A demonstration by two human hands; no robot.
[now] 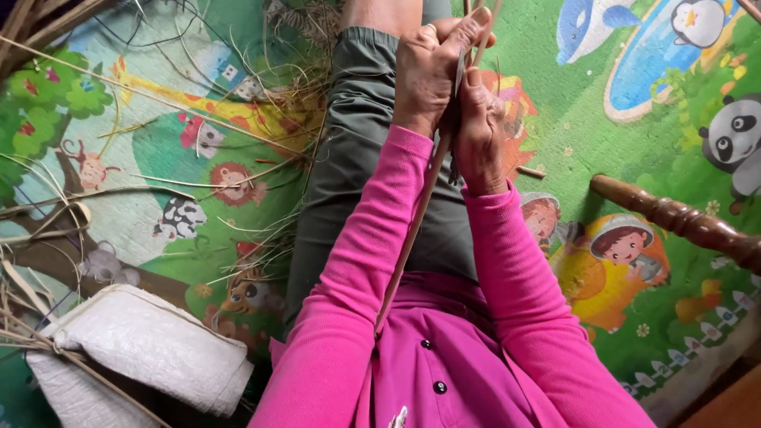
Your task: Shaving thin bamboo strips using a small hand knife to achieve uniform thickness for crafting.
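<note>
I sit on a colourful cartoon floor mat (602, 103) with my legs in grey-green trousers (349, 150) stretched out. My left hand (428, 75) grips a long thin cane strip (412, 238) that runs from my chest up past the top edge. My right hand (479, 131) presses against the same strip and holds a dark blade (458, 75) against it. Both sleeves are bright pink.
Loose cane slivers and shavings (261, 119) lie scattered over the mat at left and beside my leg. A folded white woven sack (151, 349) sits at lower left. A turned wooden furniture leg (682, 222) crosses the right side.
</note>
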